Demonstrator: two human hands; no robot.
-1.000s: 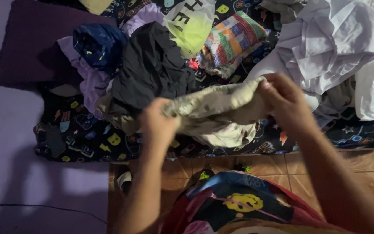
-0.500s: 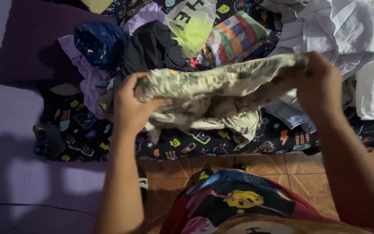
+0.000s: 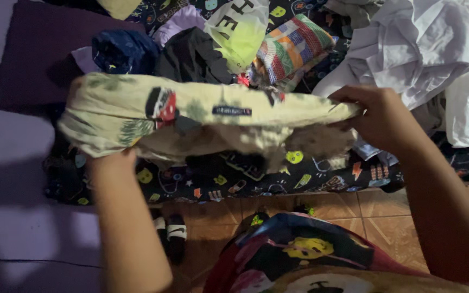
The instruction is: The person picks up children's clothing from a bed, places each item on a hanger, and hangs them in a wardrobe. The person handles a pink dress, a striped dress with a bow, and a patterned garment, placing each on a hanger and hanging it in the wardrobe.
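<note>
**Pale printed garment stretched between two hands over a heap of clothes**

Nearest the camera is the person's own colourful printed top (image 3: 299, 255), above an orange tiled floor (image 3: 462, 211) where a dark sandal (image 3: 170, 233) lies. Both forearms rise from here. The left hand (image 3: 109, 154) is mostly hidden under the cloth, so only its wrist shows; it carries the left end of the pale printed garment (image 3: 202, 116), though how its fingers close cannot be told. The right hand (image 3: 378, 116) is closed on the garment's right end, pinching the edge. The garment hangs stretched sideways between them, lifted clear above a dark bedsheet with small bright cartoon figures (image 3: 256, 176). Beyond it on the bed lies a pile: a black garment (image 3: 191, 57), a navy bundle (image 3: 123, 51), a striped multicoloured cloth (image 3: 294, 46), a yellow-green bag (image 3: 240, 30), and crumpled white fabric (image 3: 424, 49) to the right. A dark purple pillow (image 3: 33, 54) sits far left.
</note>
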